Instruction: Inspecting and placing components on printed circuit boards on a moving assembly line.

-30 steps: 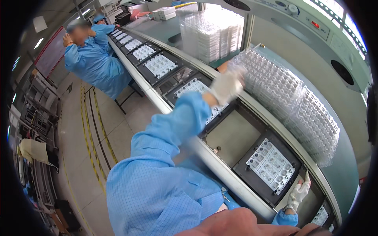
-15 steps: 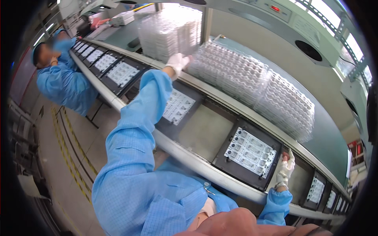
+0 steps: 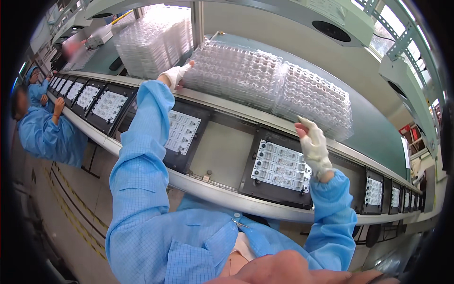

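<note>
My left hand [image 3: 174, 77], in a white glove with bare fingertips, reaches to the left end of a long stack of clear plastic trays [image 3: 231, 71]. Its fingers are stretched out at the stack's edge; whether they press on it I cannot tell. Similarly gloved, my right hand [image 3: 314, 147] is raised over the line, fingers apart and holding nothing, near the front of a second clear tray stack [image 3: 314, 102]. Below and left of it lies a black fixture plate [image 3: 253, 182] carrying a white panel of circuit boards [image 3: 279, 165]. Another board panel [image 3: 182, 132] sits right of my left forearm.
A metal front rail [image 3: 217, 195] edges the conveyor line, with more black fixtures [image 3: 108, 106] along it. A taller tray stack [image 3: 153, 42] stands at back left. Co-workers in blue [image 3: 49, 130] sit at far left. A lamp housing [image 3: 331, 31] hangs overhead.
My right hand has risen from the line's far edge up toward the right tray stack. My left hand stays by the left end of the stack. The whole view has shifted.
</note>
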A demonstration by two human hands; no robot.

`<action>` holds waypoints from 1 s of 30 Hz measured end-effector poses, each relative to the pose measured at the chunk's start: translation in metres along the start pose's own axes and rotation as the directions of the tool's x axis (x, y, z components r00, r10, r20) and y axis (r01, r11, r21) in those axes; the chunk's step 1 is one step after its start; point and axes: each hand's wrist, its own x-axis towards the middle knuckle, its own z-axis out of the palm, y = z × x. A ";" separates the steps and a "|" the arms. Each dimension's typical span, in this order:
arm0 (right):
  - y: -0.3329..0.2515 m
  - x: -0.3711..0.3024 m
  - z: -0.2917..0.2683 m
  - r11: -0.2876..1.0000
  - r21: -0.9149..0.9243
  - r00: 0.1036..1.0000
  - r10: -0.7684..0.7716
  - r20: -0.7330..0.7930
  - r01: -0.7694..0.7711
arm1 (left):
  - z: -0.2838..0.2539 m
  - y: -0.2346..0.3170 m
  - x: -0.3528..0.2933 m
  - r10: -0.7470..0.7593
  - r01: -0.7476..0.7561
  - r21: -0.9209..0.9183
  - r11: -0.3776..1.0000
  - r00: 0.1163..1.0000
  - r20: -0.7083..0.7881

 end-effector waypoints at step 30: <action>0.001 0.049 0.153 -0.039 0.926 0.743 0.585 0.325 -0.375 | -0.005 0.010 -0.044 0.012 -0.014 -0.342 0.939 1.000 -0.008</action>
